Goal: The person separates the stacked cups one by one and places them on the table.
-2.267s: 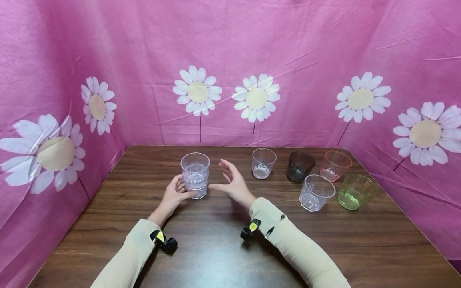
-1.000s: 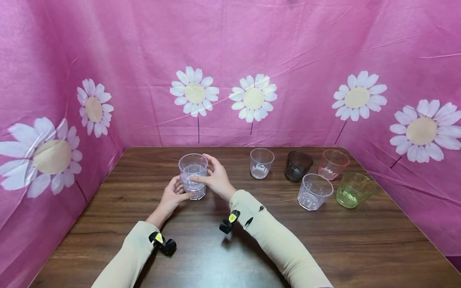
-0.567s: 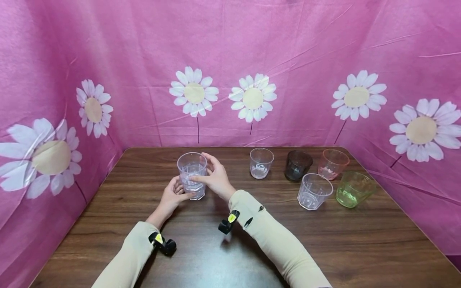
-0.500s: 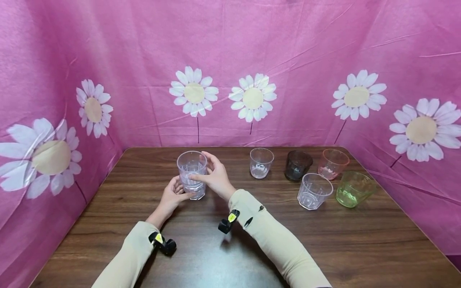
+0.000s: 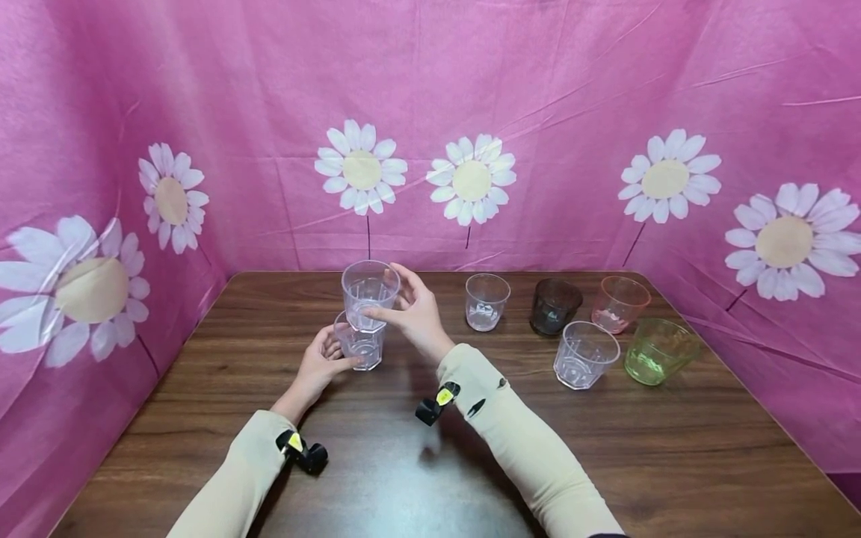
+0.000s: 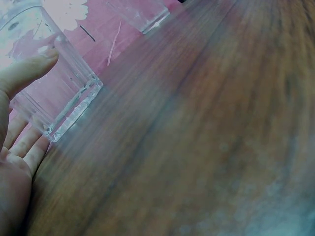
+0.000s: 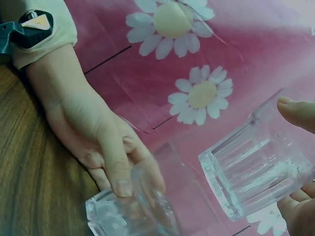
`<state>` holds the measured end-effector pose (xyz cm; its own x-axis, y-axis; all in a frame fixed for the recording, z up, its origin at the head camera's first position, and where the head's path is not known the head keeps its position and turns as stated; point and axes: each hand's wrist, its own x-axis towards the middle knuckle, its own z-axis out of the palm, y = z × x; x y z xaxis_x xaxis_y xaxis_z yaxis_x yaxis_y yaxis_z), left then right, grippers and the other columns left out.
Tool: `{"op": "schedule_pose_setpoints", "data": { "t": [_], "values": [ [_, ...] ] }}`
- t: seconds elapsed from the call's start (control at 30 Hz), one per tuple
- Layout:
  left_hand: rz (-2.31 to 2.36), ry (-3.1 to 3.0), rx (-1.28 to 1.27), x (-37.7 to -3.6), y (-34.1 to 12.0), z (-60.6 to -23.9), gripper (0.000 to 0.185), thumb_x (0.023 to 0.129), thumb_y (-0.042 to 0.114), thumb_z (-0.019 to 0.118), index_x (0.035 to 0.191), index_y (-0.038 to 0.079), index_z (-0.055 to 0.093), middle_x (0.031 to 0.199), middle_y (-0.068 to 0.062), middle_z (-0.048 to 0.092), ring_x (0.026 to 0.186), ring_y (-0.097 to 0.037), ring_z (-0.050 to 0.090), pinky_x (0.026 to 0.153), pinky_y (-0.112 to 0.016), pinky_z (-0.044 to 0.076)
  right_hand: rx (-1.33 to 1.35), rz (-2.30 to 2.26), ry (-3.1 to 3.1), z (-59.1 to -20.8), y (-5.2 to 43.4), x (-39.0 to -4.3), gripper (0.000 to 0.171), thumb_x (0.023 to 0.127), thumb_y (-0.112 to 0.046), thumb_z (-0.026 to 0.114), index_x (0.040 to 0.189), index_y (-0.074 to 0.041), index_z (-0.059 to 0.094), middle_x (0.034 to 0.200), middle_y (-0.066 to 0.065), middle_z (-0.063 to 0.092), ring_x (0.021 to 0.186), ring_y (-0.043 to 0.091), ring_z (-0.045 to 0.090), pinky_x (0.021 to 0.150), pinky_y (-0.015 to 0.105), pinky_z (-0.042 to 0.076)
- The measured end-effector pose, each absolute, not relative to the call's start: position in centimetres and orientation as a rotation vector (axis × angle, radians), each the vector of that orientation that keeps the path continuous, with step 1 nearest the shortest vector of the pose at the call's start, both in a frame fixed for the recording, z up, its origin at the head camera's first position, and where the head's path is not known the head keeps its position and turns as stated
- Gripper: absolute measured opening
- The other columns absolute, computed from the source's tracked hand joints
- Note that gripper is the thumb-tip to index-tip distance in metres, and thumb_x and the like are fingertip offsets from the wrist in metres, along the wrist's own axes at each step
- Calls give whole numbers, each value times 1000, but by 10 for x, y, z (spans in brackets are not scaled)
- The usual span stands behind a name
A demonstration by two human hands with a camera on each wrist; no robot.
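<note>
Head view is showing the right hand [image 5: 417,317] gripping a clear cup [image 5: 368,294] between thumb and curled fingers, holding it in the air just above a second clear cup [image 5: 360,345], free of it. That lower cup is standing on the wooden table [image 5: 403,463], and the left hand [image 5: 323,362] is bracing it, thumb [image 7: 118,169] and fingers wrapping its side. To the right, well apart, five more cups are sitting: clear [image 5: 486,301], dark [image 5: 554,305], pink [image 5: 619,303], clear [image 5: 582,354] and green [image 5: 655,350].
</note>
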<state>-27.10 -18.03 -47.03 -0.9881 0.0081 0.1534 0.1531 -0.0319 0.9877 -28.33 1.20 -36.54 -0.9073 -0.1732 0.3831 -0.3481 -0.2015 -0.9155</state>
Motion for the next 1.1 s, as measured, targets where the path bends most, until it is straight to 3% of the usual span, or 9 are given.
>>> {"op": "schedule_pose_setpoints", "data": {
  "t": [0.23, 0.43, 0.63, 1.1],
  "values": [
    [-2196, -2095, -201, -271, -181, -471, 69, 75, -20, 70, 138, -11, 40, 140, -33, 47, 107, -9, 58, 94, -17, 46, 586, 2310, -1854, -363, 30, -284, 83, 72, 21, 74, 145, 7, 38, 143, 26, 48, 132, 40, 46, 108, 39, 42],
    [-2192, -2099, -211, -272, -181, -469, 69, 75, -20, 70, 138, -12, 40, 140, -33, 47, 108, -11, 58, 94, -17, 46, 533, 2306, -1837, -367, 47, -284, 85, 71, 20, 75, 146, 6, 38, 144, 24, 48, 133, 35, 47, 107, 35, 43],
    [-2186, -2102, -212, -272, -181, -468, 70, 75, -21, 70, 137, -11, 41, 140, -33, 48, 110, -16, 58, 94, -17, 46, 524, 2285, -1845, -375, 64, -283, 85, 70, 21, 75, 146, 6, 39, 144, 26, 47, 135, 40, 43, 109, 36, 40],
    [-2176, -2101, -238, -271, -182, -472, 69, 75, -19, 71, 137, -12, 41, 138, -33, 49, 105, -9, 58, 92, -17, 47, 420, 2215, -1997, -405, 106, -272, 83, 69, 22, 74, 142, 11, 39, 144, 32, 43, 136, 41, 41, 110, 35, 39]
  ]
}}
